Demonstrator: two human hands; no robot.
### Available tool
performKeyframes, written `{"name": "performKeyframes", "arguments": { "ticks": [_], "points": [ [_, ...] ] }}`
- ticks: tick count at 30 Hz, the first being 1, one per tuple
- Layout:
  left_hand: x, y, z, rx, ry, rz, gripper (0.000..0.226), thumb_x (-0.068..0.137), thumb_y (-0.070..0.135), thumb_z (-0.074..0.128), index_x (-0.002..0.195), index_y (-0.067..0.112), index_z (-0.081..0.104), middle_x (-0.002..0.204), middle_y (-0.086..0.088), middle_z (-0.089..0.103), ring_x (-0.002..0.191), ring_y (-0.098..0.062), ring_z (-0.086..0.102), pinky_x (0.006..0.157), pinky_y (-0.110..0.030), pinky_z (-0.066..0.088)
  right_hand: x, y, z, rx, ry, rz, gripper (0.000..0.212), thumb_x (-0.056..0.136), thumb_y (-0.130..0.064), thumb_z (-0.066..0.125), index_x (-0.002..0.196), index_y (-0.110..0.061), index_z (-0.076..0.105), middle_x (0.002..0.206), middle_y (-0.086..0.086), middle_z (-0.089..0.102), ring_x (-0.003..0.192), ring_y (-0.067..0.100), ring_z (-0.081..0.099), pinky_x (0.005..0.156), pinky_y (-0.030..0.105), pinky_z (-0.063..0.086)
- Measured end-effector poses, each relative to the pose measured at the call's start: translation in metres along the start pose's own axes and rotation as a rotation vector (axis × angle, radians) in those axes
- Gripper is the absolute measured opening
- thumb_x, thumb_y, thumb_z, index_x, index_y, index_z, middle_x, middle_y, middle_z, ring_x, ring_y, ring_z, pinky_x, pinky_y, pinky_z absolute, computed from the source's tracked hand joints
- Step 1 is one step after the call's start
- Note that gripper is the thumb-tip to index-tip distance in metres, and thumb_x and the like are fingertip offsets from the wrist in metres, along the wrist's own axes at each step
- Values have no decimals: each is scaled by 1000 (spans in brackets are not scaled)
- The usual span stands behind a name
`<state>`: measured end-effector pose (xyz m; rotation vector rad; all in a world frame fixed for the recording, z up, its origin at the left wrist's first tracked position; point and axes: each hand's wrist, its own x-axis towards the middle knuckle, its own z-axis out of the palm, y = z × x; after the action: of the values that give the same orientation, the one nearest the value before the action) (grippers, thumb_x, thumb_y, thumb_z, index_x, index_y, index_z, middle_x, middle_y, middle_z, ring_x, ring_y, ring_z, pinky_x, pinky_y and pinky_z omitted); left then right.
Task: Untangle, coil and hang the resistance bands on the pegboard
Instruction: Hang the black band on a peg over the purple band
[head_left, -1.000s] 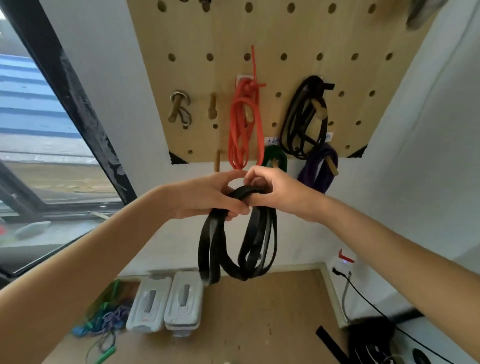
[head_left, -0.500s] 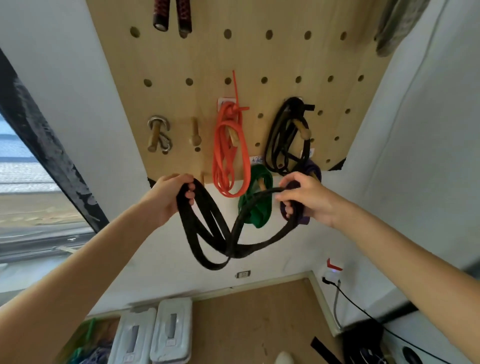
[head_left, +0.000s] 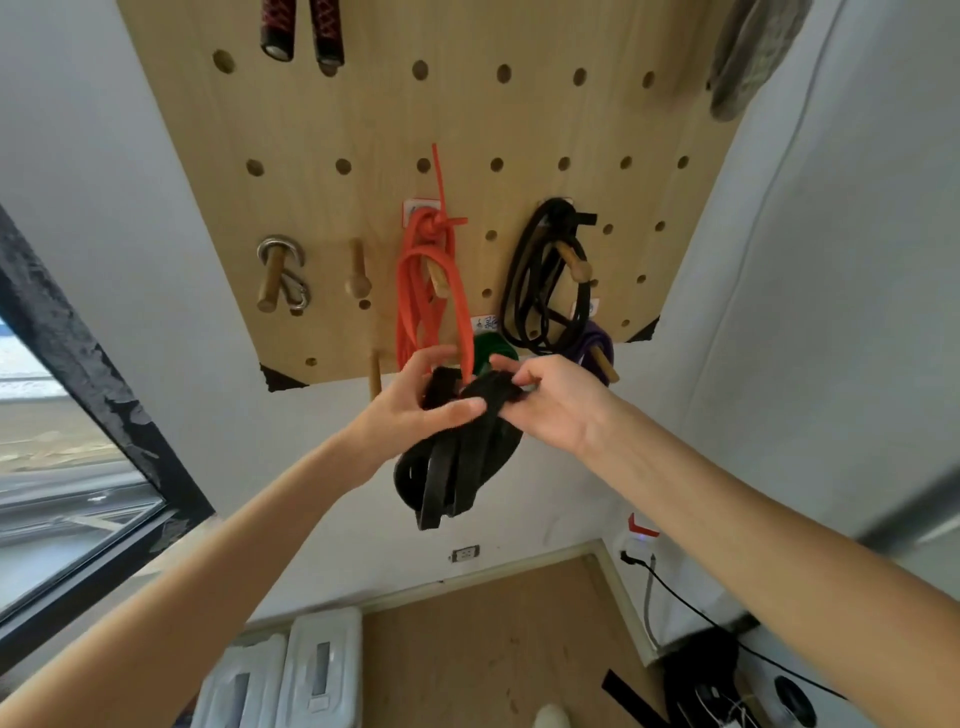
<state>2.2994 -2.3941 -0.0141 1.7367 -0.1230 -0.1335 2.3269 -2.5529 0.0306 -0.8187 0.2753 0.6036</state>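
Black band (head_left: 457, 457) bunched into a coil, hanging just below the pegboard (head_left: 363, 130), gripped at the top from both sides. Left hand (head_left: 415, 410) wrapped round the top of the loops, thumb across the front. Right hand (head_left: 550, 400) pinching the same gathered strap from the other side. Both hands closed on the band, close together, almost touching.

Looks like coiling nearly done, hanging next. Best kept tight at the top so the loops stay stacked; lower loops hanging uneven, one end poking lower than the rest, likely to snag or spill if let loose.

On the pegboard right above: orange band (head_left: 415, 291) already hung, its long loop dangling down to the hands. Second black band (head_left: 540, 280) hung to the right, green band (head_left: 488, 345) and purple band (head_left: 597, 343) along the pegboard's bottom edge. Crowded there. Free pegs toward the pegboard's left: bare peg (head_left: 358, 275) beside the orange band, another peg (head_left: 375, 371) at the bottom edge. Peg with a metal clip (head_left: 283, 275) further left. Open wall below the pegboard, room to swing leftward.
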Motion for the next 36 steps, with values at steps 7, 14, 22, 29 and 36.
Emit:
{"name": "performKeyframes", "arguments": {
  "ticks": [7,14,22,29,36],
  "points": [
    [17,7,16,108,144,96,52,76,-5,67,117,18,42,79,-3,62,53,0,60,53,-11,48,-3,-23,-4,-806,-80,-120,33,93,0,48,121,-15,57,106,15,66,104,26,63,89,36,52],
    [43,39,8,186,-291,14,54,81,-3,60,124,25,42,71,-4,58,60,-7,60,58,-16,48,4,-53,-34,-1809,-143,-509,47,74,-37,75,116,-28,55,88,-16,49,76,0,50,65,15,39],
    [78,59,22,139,-468,-72,66,66,1,58,127,21,42,77,-2,57,61,-9,52,56,-17,46,20,-95,-57,-1694,-321,-663,11,82,-18,67,88,-17,58,97,-3,52,95,15,57,94,39,48],
    [111,73,51,125,-436,-58,70,70,5,59,134,23,37,77,-20,44,56,-15,46,54,-21,45,38,-127,-85,-1258,-442,-355,30,82,-9,67,106,-12,48,109,5,63,97,5,64,83,14,50],
    [134,89,72,287,-250,7,65,69,12,60,127,29,36,79,16,67,70,1,61,64,-12,47,52,-159,-97,-1041,-425,-406,22,87,-5,59,108,-11,54,86,-1,67,75,5,66,76,20,55]
  ]
}}
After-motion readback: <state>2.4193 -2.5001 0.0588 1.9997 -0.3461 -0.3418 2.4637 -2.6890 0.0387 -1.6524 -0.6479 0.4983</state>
